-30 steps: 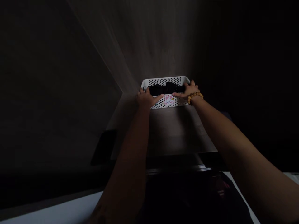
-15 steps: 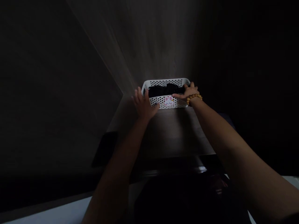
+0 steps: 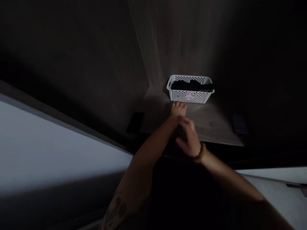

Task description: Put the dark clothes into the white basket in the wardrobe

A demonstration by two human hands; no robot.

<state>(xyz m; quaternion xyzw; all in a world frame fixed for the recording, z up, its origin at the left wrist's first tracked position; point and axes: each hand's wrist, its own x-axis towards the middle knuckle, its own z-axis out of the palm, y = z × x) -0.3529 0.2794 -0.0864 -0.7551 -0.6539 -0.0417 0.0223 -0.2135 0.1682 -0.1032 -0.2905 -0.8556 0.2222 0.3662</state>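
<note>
A white perforated plastic basket [image 3: 181, 97] stands at the back of a dark wooden cabinet floor, with a bunny sticker on its front. Black items [image 3: 189, 85], too dark to make out, fill it. Just in front of the basket, my left hand [image 3: 178, 109] lies on the wood with its fingers stretched out and nothing in them. Nearer to me, my right hand [image 3: 190, 138] hovers beside my left forearm, thumb and fingers apart, holding nothing. A beaded bracelet [image 3: 201, 153] circles the right wrist.
A dark flat object [image 3: 135, 122] lies at the left of the wooden floor [image 3: 158, 105]. On the right is another dark rectangular item [image 3: 239, 124]. Dark panels rise on both sides and behind. A pale surface [image 3: 48, 147] is at the lower left.
Both hands have come away from the basket; the right has drawn back toward me, and the left has dropped in front of the basket. The view has shifted, placing the basket further right.
</note>
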